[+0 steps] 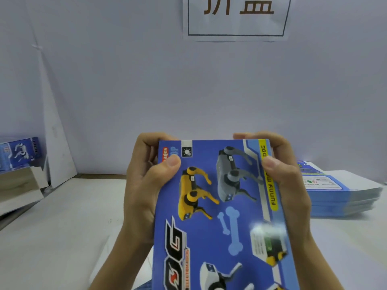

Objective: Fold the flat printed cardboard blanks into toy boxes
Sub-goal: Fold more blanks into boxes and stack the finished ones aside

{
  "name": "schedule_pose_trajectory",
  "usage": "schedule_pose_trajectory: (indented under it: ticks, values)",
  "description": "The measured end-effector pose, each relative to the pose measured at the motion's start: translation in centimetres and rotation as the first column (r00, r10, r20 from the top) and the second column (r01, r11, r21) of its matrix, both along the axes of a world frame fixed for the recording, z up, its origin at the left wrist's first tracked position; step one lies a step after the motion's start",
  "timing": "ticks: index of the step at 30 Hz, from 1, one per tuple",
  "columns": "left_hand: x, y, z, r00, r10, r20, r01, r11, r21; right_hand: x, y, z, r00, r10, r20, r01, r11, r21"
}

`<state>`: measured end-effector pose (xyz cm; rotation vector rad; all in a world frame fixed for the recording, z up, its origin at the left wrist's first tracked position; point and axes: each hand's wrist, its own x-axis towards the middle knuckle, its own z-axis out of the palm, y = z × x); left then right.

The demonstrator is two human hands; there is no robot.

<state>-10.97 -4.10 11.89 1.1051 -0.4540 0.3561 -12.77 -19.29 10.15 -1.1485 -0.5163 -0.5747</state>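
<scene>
Obs., head view: both hands hold one blue printed box (219,206) in the air above the white table (62,227), its long axis running away from the camera. All positions below are taken from this box. The upward face shows a yellow robot dog, a grey one, pale blue bones and a yellow strip along the right edge. The left hand (144,185) grasps the box's far left corner, thumb flat on the printed face, fingers curled round behind the far end. The right hand (289,185) grasps the far right corner the same way, thumb on the yellow strip, fingers hooked over the top edge. I see no opening, so I cannot tell whether anything is inside or how fully the box is erected. The near end runs out of frame. Right of the box and lower, a stack of flat blanks (343,197) lies on the table, blue printed edges showing. Far left of the box, a folded box (21,153) with a white dog print sits on top of pale cartons (18,185); their contents are not visible. Beyond the box, a paper sign (236,17) with large characters hangs on the white wall (125,80).
</scene>
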Motion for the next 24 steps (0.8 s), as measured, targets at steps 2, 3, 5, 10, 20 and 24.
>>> schedule_pose_trajectory:
  ticks: [2, 3, 5, 10, 20, 24]
  values:
    - [0.9, 0.2, -0.5, 0.999, 0.011, -0.036, -0.015, 0.993, -0.117, 0.7, -0.4, -0.1, 0.997, 0.011, -0.08, -0.017, 0.998, -0.065]
    - [1.4, 0.3, -0.8, 0.993, 0.071, -0.09, -0.085, 0.982, -0.166, 0.8, -0.7, -0.1, 0.985, 0.026, -0.171, -0.044, 0.994, -0.102]
    - [2.8, 1.2, -1.7, 0.951, 0.172, -0.257, -0.241, 0.932, -0.27, 1.0, -1.8, -0.2, 0.92, 0.17, -0.352, -0.228, 0.965, -0.131]
    - [6.3, 2.9, -3.2, 0.805, 0.342, -0.485, -0.364, 0.93, 0.052, 0.6, -4.2, -0.5, 0.853, 0.354, -0.383, -0.472, 0.837, -0.276]
    - [4.7, 1.3, -4.9, 0.78, -0.121, 0.614, -0.568, 0.278, 0.775, 1.6, -3.3, -1.7, 0.955, -0.282, 0.095, 0.248, 0.58, -0.775]
    - [4.1, 1.5, -4.6, 0.783, -0.25, 0.57, -0.548, 0.158, 0.821, 0.2, -3.3, -0.7, 0.994, -0.104, 0.042, 0.099, 0.643, -0.759]
